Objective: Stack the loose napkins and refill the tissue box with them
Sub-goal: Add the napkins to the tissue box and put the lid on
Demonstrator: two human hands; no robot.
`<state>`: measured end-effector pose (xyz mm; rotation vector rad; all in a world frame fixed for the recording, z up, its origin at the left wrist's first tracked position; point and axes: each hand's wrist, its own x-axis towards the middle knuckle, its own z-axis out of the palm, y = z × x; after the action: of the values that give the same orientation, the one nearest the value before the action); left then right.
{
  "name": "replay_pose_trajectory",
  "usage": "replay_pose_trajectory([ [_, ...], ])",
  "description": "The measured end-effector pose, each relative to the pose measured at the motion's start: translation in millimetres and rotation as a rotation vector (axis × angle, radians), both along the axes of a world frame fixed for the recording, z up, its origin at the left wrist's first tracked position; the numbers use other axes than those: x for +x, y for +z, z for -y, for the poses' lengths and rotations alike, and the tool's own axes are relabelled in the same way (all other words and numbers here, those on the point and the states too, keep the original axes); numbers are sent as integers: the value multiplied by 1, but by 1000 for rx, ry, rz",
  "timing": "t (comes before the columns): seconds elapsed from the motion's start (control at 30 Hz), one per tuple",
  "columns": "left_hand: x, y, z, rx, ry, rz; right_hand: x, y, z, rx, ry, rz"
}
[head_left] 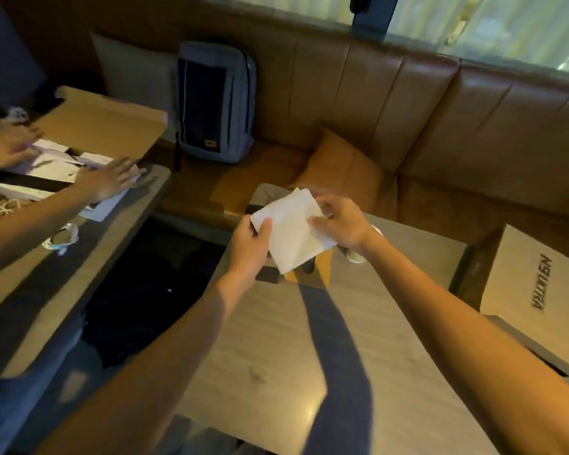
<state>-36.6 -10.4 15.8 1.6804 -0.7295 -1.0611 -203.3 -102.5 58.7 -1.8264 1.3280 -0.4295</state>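
Head view: both our hands hold the stack of napkins [293, 234] in the air. The left hand [248, 239] grips its 8 o'clock corner, thumb on top. The right hand [340, 224] pinches the 3 o'clock edge, fingers curled. The hands are apart with the stack spanning between them.

At 6 o'clock of the stack, partly hidden under it, is the wooden tissue box [322, 272]; we cannot tell how full it is. It stands at the far end of the pale table [276, 372].

- 11 o'clock of the hands: grey backpack [216, 103], upright on the brown bench [440, 110].
- 1 o'clock: orange cushion [339, 165].
- 4 o'clock: printed cardboard box [532, 290].
- 9 o'clock: another person's hand [112, 178], flat on papers on the neighbouring table [119, 251].
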Motion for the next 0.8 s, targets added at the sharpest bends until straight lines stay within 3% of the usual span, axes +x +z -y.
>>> replay_pose_trajectory([
  [0.13,18,-12,-13,58,81,-188,40,-6,21,-116,86,-184],
  [0.2,22,-18,-14,74,129,-184,57,-14,27,-135,126,-239],
  [0.47,21,-48,-2,121,167,317,102,-57,48,-183,249,-414],
  [0.63,22,-57,5,140,129,403,113,-78,61,-159,320,-504],
  [0.8,34,-54,11,306,-125,684,117,-91,71,-157,410,-600],
])
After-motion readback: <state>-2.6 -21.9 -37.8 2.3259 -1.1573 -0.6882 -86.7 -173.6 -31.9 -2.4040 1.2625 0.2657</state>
